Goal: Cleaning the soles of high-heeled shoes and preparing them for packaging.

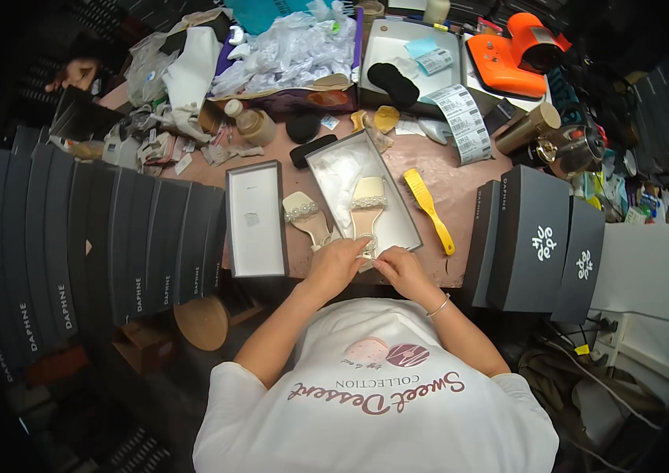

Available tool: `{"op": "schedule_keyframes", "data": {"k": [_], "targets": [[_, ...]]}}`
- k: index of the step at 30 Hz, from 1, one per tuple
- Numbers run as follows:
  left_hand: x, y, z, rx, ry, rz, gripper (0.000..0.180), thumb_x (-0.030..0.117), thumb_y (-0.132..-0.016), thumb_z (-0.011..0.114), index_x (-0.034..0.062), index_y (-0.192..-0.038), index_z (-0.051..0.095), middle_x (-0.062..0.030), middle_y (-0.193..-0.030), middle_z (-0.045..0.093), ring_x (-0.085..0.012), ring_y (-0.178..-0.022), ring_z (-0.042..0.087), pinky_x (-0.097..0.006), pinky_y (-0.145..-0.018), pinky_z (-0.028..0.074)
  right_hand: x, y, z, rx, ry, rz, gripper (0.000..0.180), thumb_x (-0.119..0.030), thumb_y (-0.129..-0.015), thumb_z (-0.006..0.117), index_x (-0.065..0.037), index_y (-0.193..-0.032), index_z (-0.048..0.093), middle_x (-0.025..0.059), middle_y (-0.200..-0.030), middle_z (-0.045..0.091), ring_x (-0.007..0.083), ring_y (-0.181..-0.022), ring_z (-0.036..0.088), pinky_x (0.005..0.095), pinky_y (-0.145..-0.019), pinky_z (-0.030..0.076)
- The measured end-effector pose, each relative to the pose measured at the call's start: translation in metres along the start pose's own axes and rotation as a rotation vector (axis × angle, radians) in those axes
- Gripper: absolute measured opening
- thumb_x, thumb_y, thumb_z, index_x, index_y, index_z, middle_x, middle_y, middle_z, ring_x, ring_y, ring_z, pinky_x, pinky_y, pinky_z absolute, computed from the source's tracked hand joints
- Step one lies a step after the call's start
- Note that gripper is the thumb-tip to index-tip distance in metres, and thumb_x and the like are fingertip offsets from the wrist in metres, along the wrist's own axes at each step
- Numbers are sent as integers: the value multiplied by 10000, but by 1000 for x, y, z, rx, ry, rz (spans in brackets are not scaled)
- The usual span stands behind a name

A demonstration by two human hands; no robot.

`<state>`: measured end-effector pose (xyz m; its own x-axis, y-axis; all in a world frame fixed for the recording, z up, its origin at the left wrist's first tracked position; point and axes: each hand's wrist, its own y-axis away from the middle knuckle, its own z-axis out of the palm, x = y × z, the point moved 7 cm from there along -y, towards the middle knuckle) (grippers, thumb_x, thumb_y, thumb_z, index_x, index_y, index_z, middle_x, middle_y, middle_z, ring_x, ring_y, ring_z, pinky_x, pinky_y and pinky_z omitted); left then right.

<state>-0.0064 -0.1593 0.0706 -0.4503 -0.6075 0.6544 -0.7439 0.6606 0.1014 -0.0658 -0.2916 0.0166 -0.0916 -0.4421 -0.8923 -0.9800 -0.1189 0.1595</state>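
An open shoe box [394,183] lined with white tissue lies in front of me on the brown table. A beige sandal [369,206] with a beaded strap rests inside it. My left hand [337,265] and my right hand [402,268] meet at the sandal's heel end, at the box's near edge, pinching it between the fingers. A second matching sandal [306,217] lies on the table just left of the box. The box lid [255,221], white inside, sits further left.
A yellow brush [427,207] lies right of the box. Dark closed shoe boxes [530,236] stand at right and in a long row [98,244] at left. Crumpled tissue [291,47], a label roll [462,118], an orange device [517,54] and another person's hand [76,75] lie beyond.
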Motion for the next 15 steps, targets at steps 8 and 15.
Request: {"op": "schedule_keyframes", "data": {"k": [8, 15], "targets": [[-16, 88, 5, -50, 320, -416, 186, 153, -864, 636, -24, -918, 659, -120, -670, 619, -159, -590, 571, -312, -571, 449, 23, 57, 8, -210, -525, 290, 176, -127, -934, 560, 9, -827, 591, -26, -676, 526, 59, -638, 477, 218, -584, 417], [-45, 175, 70, -135, 811, -538, 235, 178, -919, 608, -35, -1001, 661, -43, -768, 649, -66, -626, 570, -211, -570, 470, 6, 123, 45, -126, -515, 429, 105, -92, -905, 599, -3, -851, 595, -63, -710, 508, 18, -646, 437, 193, -573, 386]]}}
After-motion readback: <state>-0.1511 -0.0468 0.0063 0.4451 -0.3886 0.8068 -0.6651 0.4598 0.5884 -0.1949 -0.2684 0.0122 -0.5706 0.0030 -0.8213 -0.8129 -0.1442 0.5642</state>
